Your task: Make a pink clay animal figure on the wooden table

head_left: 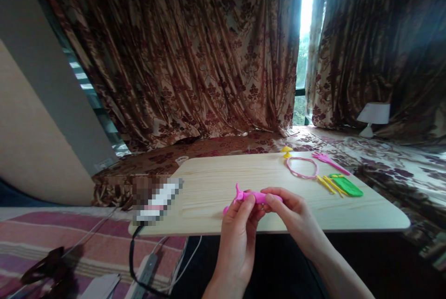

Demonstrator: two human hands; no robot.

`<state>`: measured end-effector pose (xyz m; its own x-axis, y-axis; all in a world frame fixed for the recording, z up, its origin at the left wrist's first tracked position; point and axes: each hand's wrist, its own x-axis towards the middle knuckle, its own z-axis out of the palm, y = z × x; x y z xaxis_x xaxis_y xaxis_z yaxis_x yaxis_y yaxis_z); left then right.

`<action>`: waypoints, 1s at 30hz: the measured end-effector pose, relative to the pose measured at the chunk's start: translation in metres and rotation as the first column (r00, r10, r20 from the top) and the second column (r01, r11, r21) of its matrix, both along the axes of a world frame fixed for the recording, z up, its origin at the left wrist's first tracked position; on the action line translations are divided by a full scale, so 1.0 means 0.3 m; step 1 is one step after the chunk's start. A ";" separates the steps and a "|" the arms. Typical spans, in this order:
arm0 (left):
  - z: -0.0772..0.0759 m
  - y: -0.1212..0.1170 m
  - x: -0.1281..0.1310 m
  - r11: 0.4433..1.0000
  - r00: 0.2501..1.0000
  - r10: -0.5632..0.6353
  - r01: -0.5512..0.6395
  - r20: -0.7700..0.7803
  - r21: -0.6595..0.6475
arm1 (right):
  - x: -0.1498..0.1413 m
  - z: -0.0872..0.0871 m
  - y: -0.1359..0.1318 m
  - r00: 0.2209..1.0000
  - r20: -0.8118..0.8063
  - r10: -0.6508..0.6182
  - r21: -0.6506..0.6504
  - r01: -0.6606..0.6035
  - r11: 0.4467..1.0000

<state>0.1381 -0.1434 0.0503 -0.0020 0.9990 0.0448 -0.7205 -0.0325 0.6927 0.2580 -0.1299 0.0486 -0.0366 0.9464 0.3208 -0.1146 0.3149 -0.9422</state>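
Both my hands hold a pink plastic toy piece [249,196] just above the near edge of a light wooden table [216,182]. My left hand [239,229] pinches its left part, where a small fin sticks up. My right hand [296,215] grips its right end with closed fingers. On the table's far right lie a pink ring [302,168], a pink stick piece [329,161], thin yellow sticks [329,183], a green flat piece [346,186] and a small yellow piece [286,151].
A blurred-out object [156,201] lies on the table's left end. Cables and a power strip [146,269] hang below it over a striped blanket [69,238]. Patterned curtains [195,57] fill the back; a white lamp [372,117] stands at the right.
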 end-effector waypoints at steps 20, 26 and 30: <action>-0.031 0.006 -0.007 0.995 0.999 0.036 -0.033 0.027 -0.094 | -0.015 -0.053 -0.021 0.972 0.160 -0.170 0.298 0.117 0.947; -0.054 -0.019 -0.022 0.999 0.972 0.033 -0.038 -0.232 -0.018 | -0.003 -0.047 -0.024 0.863 0.295 -0.409 0.550 0.196 0.812; -0.022 -0.055 -0.076 0.791 0.392 0.611 -0.319 -0.688 0.521 | 0.019 -0.035 -0.024 0.838 0.335 -0.430 0.574 0.181 0.799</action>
